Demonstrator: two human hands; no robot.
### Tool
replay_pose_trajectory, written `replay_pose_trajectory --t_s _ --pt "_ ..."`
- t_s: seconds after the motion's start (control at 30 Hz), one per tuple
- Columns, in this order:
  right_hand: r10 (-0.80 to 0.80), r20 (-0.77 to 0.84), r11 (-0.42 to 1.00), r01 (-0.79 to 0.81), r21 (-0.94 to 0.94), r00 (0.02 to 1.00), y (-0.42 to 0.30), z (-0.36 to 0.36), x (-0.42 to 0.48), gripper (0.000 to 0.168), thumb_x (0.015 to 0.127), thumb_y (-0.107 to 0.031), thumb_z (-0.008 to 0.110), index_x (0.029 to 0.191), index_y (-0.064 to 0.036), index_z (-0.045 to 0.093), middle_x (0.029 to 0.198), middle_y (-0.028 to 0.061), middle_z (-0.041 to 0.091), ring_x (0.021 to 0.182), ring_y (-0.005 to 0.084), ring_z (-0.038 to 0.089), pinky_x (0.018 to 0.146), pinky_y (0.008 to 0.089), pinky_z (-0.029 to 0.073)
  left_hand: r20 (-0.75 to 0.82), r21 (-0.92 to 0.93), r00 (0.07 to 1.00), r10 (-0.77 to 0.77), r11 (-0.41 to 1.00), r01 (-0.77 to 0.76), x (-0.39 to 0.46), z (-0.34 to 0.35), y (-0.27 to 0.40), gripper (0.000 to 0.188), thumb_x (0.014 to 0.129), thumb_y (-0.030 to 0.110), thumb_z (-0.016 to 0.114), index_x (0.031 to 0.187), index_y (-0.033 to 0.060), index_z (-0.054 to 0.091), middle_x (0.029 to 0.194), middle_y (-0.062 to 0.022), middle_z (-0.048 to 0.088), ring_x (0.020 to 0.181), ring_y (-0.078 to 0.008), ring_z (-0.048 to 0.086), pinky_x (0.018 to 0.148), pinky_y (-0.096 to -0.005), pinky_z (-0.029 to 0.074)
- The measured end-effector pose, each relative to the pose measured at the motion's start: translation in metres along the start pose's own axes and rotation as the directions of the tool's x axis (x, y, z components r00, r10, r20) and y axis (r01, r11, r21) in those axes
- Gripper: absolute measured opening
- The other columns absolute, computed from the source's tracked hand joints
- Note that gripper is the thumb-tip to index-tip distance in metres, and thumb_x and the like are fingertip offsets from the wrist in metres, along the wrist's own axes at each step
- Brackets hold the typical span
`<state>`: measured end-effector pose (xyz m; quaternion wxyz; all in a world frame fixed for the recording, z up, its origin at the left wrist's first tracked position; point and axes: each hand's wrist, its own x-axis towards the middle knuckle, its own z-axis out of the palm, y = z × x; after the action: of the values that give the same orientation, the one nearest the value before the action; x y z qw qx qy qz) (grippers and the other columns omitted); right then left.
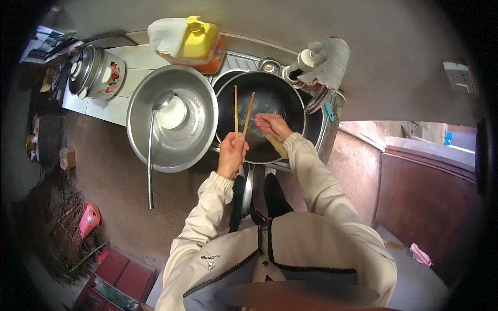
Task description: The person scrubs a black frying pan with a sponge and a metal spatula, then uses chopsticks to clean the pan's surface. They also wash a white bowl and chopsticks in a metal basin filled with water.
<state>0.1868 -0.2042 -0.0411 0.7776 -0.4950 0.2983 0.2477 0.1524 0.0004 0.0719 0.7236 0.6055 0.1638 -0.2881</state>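
Observation:
My left hand grips a pair of wooden chopsticks, which point away from me and spread apart at their tips. They reach over a large dark wok that sits on the sink. Over the wok's right part is my right hand, its fingers extended and holding nothing that I can see. A yellowish scrubbing pad or cloth lies below that hand, against the wok's near right side, partly hidden by the wrist. Left of the wok stands a wide stainless steel basin with a white bowl and a long-handled metal ladle in it.
Behind the basin is a yellow pump jug with a white cloth on it. A floral enamel pot stands left on the tiled counter. A grey cloth hangs behind the sink's right side, near a turquoise handle.

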Motion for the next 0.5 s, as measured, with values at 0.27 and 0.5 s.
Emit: replay_pose_trajectory --t_s 0.27,0.5 --pt "-0.155 -0.017 0.856 0.142 0.498 0.988 0.003 0.011 -0.025 0.017 0.097 -0.019 0.049 0.103 -0.005 0.057 0.09 0.0042 0.059 0.082 0.0154 0.057 0.075 0.0324 0.049 0.083 0.038 0.989 -0.119 0.992 0.117 0.027 0.038 -0.045 0.013 0.099 0.02 0.05 0.092 0.009 0.049 0.064 0.002 0.051 0.044 -0.0047 0.039 0.036 -0.0207 0.03" --pt "-0.092 0.013 0.805 0.067 0.59 0.996 -0.001 0.029 -0.027 0.016 0.096 -0.019 0.045 0.09 -0.006 0.052 0.077 0.0043 0.052 0.07 0.018 0.053 0.066 0.0336 0.047 0.103 -0.11 0.968 -0.228 0.965 0.239 0.027 0.033 -0.04 0.012 0.097 0.02 0.052 0.092 0.0105 0.049 0.065 0.002 0.049 0.044 -0.0043 0.037 0.036 -0.0196 0.028"
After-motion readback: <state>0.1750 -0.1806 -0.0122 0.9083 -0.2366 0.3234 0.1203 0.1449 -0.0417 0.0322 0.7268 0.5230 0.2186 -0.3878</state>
